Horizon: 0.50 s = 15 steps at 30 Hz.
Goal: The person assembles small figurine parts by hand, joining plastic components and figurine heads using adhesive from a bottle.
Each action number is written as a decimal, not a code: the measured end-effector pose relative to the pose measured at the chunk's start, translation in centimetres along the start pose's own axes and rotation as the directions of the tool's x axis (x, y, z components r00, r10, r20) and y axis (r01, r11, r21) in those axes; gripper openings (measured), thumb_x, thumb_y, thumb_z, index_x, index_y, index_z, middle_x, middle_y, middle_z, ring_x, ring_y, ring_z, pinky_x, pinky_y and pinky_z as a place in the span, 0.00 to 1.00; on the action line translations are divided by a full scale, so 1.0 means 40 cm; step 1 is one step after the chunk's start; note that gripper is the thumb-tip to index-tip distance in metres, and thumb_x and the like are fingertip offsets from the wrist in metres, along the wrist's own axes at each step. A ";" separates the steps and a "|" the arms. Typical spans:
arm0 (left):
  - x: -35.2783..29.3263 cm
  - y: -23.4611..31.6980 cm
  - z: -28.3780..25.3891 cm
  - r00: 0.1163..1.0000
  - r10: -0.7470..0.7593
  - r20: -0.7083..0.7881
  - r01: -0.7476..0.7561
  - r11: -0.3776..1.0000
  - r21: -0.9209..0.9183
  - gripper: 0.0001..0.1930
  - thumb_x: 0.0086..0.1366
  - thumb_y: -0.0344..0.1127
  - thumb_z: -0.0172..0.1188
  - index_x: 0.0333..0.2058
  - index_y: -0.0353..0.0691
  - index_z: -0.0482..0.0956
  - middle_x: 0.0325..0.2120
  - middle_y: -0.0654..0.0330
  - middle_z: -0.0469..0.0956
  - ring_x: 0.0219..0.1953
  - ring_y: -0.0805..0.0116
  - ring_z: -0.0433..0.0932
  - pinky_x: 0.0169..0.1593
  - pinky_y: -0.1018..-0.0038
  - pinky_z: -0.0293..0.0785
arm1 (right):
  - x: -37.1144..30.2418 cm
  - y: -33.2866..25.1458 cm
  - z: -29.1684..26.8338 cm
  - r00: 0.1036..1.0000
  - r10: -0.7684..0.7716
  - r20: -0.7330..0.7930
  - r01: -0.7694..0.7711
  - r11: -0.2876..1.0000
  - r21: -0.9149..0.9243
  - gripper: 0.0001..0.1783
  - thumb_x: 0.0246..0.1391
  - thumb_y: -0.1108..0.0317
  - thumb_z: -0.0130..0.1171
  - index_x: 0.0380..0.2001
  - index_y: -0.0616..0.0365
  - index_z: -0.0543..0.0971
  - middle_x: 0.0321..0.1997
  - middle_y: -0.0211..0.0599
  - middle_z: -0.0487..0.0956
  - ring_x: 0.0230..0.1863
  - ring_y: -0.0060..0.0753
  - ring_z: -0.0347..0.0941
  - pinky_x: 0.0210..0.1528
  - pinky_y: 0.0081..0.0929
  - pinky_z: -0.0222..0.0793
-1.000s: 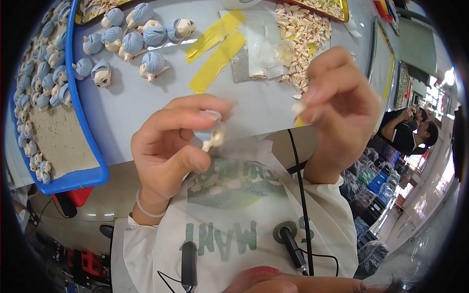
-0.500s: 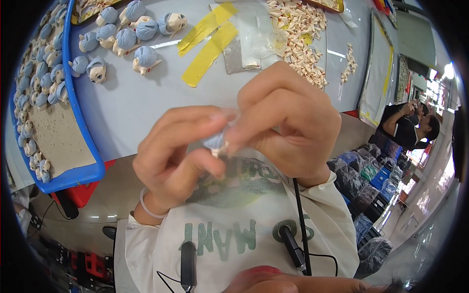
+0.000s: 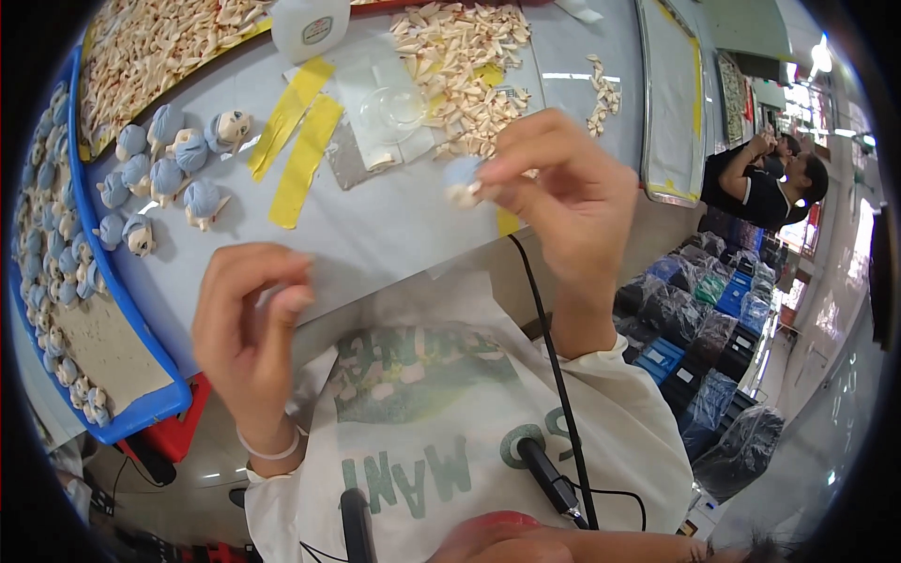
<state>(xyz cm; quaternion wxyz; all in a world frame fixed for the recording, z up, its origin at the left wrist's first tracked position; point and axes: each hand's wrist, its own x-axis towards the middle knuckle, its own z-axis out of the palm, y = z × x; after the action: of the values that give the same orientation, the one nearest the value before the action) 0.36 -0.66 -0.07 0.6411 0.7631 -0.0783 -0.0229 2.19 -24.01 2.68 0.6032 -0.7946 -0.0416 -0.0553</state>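
Between the thumb and fingers of my right hand [image 3: 568,188] is a small doll head [image 3: 462,176] with pale blue hair, held up over the table's near edge. My left hand [image 3: 246,324] hangs to the left, thumb and fingertips apart, with nothing between them. Beyond the held head lies a heap of small pointed cream pieces [image 3: 469,66]. A round clear dish [image 3: 388,114] sits beside that heap. Several similar doll heads [image 3: 190,150] stand in a loose group at the left of the table.
At the far left is a blue-rimmed tray [image 3: 155,403] with many doll heads. A tray of cream pieces [image 3: 169,47] and a white bottle [image 3: 312,33] stand at the back. Yellow tape strips [image 3: 305,159] cross the table. Black cable [image 3: 554,375] hangs before me; another person [image 3: 770,178] is at right.
My hands have come apart. The right has carried the doll head slightly right and farther over the table; the left has let go and drawn left. The view has shifted, showing more of the table's back.
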 end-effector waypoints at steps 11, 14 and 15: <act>0.010 0.020 0.080 0.976 0.105 0.190 -0.057 0.969 -0.241 0.23 0.45 0.30 0.66 0.42 0.30 0.72 0.39 0.51 0.71 0.41 0.64 0.72 0.39 0.75 0.71 | -0.020 -0.021 0.068 0.980 -0.027 0.198 -0.012 0.981 0.192 0.09 0.34 0.79 0.63 0.23 0.59 0.76 0.25 0.30 0.74 0.25 0.23 0.68 0.28 0.18 0.64; 0.004 0.022 0.085 0.987 0.091 0.132 -0.036 0.928 -0.371 0.20 0.45 0.28 0.66 0.39 0.30 0.73 0.38 0.51 0.72 0.39 0.64 0.73 0.41 0.75 0.70 | -0.024 -0.022 0.073 0.970 0.042 0.239 -0.118 0.943 0.310 0.08 0.37 0.77 0.63 0.24 0.60 0.75 0.26 0.32 0.74 0.27 0.25 0.68 0.32 0.20 0.64; 0.001 0.022 0.084 0.988 0.059 0.143 0.009 0.901 -0.434 0.19 0.47 0.29 0.65 0.39 0.29 0.73 0.38 0.51 0.72 0.39 0.64 0.73 0.42 0.74 0.70 | -0.025 -0.020 0.071 0.969 0.041 0.244 -0.120 0.941 0.318 0.08 0.37 0.77 0.63 0.24 0.60 0.75 0.26 0.32 0.74 0.27 0.25 0.68 0.32 0.20 0.64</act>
<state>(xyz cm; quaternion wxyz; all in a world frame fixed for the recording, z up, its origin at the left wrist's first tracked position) -0.13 -4.10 0.21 0.7871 0.5962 -0.1300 -0.0896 1.19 -21.06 2.53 0.7202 -0.6844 -0.0883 0.0712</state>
